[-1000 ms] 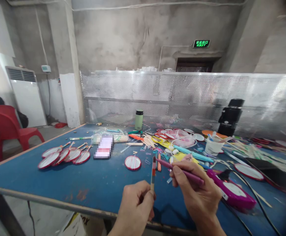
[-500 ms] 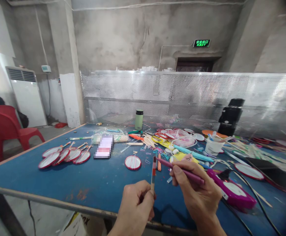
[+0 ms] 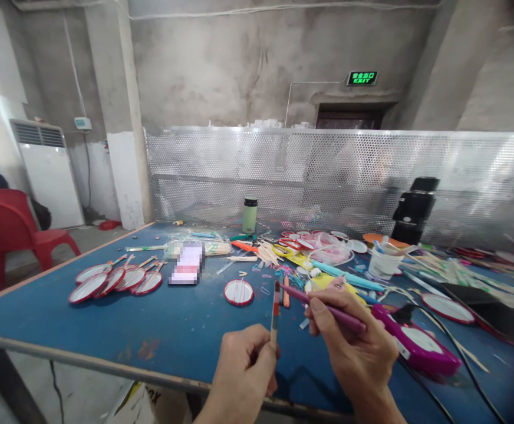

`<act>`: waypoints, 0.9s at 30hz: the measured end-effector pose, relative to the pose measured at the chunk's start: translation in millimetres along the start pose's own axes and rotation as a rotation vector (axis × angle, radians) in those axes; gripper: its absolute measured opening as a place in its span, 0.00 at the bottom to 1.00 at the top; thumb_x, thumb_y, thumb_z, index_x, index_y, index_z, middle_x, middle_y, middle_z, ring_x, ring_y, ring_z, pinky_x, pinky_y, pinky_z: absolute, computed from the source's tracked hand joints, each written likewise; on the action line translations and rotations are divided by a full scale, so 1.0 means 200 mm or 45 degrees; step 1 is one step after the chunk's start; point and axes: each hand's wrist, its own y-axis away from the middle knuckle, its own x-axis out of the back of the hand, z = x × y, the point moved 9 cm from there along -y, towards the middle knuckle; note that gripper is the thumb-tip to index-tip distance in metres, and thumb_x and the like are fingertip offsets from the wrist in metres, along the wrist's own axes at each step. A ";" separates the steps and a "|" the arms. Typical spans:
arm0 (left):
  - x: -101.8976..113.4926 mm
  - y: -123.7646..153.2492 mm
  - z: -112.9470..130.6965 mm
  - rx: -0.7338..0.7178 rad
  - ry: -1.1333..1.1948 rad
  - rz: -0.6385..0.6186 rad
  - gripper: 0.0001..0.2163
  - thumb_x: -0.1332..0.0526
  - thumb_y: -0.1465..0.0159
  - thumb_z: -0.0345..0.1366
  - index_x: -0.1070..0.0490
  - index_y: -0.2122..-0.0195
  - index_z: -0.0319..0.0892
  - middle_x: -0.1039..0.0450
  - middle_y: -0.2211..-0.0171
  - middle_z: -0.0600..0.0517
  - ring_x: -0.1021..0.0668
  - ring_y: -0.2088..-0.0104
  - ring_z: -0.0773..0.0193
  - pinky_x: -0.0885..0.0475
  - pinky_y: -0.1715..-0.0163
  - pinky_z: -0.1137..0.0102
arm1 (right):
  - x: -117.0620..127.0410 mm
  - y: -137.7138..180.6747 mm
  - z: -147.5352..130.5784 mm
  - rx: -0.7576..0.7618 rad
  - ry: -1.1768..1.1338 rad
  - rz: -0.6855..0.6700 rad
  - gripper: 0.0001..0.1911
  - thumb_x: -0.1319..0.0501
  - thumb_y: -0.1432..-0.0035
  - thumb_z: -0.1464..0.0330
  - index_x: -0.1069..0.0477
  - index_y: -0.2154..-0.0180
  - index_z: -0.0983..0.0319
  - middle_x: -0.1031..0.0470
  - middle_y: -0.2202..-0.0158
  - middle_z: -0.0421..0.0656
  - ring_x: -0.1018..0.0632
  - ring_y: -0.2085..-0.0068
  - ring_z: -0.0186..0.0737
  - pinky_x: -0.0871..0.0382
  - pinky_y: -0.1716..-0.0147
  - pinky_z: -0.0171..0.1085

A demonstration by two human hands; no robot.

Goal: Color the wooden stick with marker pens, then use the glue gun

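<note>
Hardly anything has moved since the earlier frame: the left hand (image 3: 248, 359) and right hand (image 3: 358, 341) keep their pose, and the clutter lies as it did. Blue-topped and scuffed near its front edge, the worktable (image 3: 195, 335) spreads below them, backed by a perforated metal screen (image 3: 221, 159). Off to the left stand a white floor-standing air conditioner (image 3: 47, 176) and a red plastic armchair (image 3: 5, 224). Above a doorway on the far wall glows a green exit sign (image 3: 362, 78).

Both hands are apart from each other, held over the front of the table. On the tabletop, a pale green bottle (image 3: 249, 218) with a black lid stands near the screen, and a magenta power strip (image 3: 416, 344) lies just beside the right hand. Beyond that hand is a white cup (image 3: 383, 265) holding pens. Left of centre lies a phone (image 3: 188, 265), beside a cluster of overlapping red-rimmed round paddles (image 3: 89, 288); one more red-rimmed disc (image 3: 238, 292) lies alone beyond the left hand.

Pinched in the right fingers, a purple pen (image 3: 348, 320) points leftward at the top of a colour-banded wooden stick (image 3: 275, 315), gripped upright between left thumb and fingers. Whether the pen's tip actually touches the stick is hard to tell.
</note>
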 end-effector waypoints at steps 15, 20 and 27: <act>0.01 0.00 -0.01 0.004 0.022 0.022 0.11 0.44 0.38 0.40 0.33 0.76 0.42 0.34 0.87 0.55 0.33 0.84 0.67 0.39 0.80 0.75 | 0.02 0.00 -0.01 -0.016 0.018 0.030 0.03 0.35 0.39 0.71 0.23 0.66 0.60 0.26 0.76 0.39 0.26 0.79 0.34 0.30 0.79 0.33; 0.01 0.00 -0.01 -0.003 0.039 0.020 0.11 0.44 0.38 0.40 0.33 0.76 0.42 0.34 0.87 0.55 0.33 0.84 0.68 0.40 0.80 0.74 | 0.02 0.00 -0.01 -0.004 0.013 0.029 0.03 0.35 0.40 0.71 0.23 0.66 0.60 0.26 0.76 0.38 0.26 0.79 0.33 0.30 0.79 0.32; 0.01 0.00 -0.01 0.000 0.036 0.031 0.12 0.44 0.37 0.40 0.33 0.76 0.42 0.34 0.87 0.55 0.33 0.84 0.68 0.39 0.80 0.75 | 0.02 0.01 -0.01 0.013 0.033 0.026 0.03 0.35 0.40 0.71 0.23 0.66 0.59 0.26 0.76 0.37 0.26 0.79 0.33 0.30 0.79 0.33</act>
